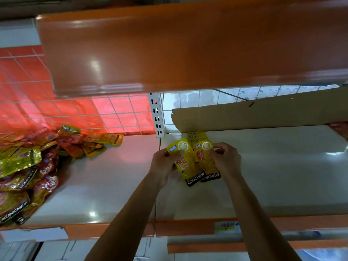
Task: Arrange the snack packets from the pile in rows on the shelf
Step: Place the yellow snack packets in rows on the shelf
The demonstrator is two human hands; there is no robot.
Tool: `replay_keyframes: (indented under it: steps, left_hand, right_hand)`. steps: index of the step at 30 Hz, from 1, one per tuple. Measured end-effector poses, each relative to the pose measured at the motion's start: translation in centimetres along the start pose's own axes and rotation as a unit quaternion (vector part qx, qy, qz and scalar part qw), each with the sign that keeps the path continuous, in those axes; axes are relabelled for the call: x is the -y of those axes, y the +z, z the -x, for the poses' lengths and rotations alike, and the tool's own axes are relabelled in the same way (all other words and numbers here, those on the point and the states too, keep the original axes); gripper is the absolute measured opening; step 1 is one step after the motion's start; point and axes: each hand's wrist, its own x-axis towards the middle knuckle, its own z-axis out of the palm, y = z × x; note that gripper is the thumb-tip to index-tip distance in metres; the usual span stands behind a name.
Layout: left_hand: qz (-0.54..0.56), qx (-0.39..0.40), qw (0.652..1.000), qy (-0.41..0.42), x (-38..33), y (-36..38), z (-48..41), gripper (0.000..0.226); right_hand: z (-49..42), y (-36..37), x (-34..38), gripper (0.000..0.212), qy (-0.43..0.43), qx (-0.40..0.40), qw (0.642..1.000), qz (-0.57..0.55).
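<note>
We are at the placing step. Just to the right of the white upright post (157,115) and a little nearer to us, our left hand (163,164) pinches the top corner of a yellow packet (185,166) between thumb and curled fingers. Our right hand (225,161) grips the upper edge of a second packet (206,159) in the same way. The two packets lie side by side, overlapping at their inner edges, with their black bottom bands towards us, low over the white shelf (273,176). We cannot tell whether they rest on it or hang just above it. Between them and the foot of the post lies a short row (196,135) of the same yellow packets, tucked under the edge of a cardboard sheet (263,112) that leans away to the right of the post. The pile (33,162) of red and yellow packets sits well to the left of the post and is large, so we judge the task to be in its early part. The next move, as we see it, calls for squaring both packets with that row, laying them flat, letting go, and reaching left past the post for more.
</note>
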Motion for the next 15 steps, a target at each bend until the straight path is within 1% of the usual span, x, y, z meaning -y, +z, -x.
replay_keyframes:
  steps: [2, 5, 8, 12, 15]
  left_hand:
    - [-0.010, 0.019, 1.000, -0.013, 0.04, 0.60, 0.08, 0.007]
    - [0.003, 0.060, 0.997, -0.055, -0.09, 0.96, 0.01, 0.015]
    - [0.006, 0.077, 0.993, -0.084, -0.27, 1.03, 0.01, 0.018]
    - [-0.031, 0.078, 0.993, -0.082, -0.11, 0.98, 0.30, 0.018]
    - [-0.079, 0.051, 0.994, -0.057, 0.20, 1.16, 0.35, 0.015]
  right_hand:
    - [-0.19, -0.02, -0.03, 0.017, 0.010, 0.001, 1.000, 0.010]
    - [-0.43, -0.16, -0.16, 0.018, 0.017, 0.005, 1.000, 0.006]
    - [-0.60, -0.21, -0.34, 0.017, 0.018, 0.007, 1.000, 0.004]
    - [-0.83, 0.00, -0.51, 0.018, 0.019, 0.021, 0.999, 0.030]
    - [-0.88, 0.08, -0.59, 0.018, 0.014, 0.017, 0.999, 0.041]
